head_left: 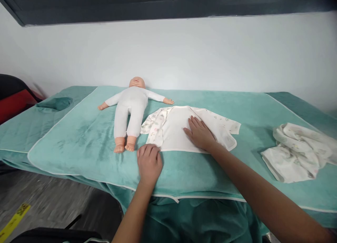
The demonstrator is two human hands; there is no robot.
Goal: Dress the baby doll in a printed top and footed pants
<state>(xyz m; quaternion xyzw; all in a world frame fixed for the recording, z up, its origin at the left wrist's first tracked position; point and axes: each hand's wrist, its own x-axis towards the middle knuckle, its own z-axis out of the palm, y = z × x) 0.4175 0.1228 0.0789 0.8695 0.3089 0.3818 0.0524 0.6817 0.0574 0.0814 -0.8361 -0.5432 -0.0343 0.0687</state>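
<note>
Here, R hand (pixel 200 132) flat on shirt (pixel 176 129), L hand (pixel 150 162) @ hem (pixel 173 150), grip unclear.

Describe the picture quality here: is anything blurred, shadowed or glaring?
Head view: soft light on the wall, without harsh glare; head view: soft shadows beside the right forearm and left of the crumpled cloth; head view: the floor at lower left looks smeared, while the spread garment is clearer.

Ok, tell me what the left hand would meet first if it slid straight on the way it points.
The left hand would first meet the shirt, whose lower corner it seems to touch; farther on, probably the doll's outstretched arm, though depth is unclear.
</note>
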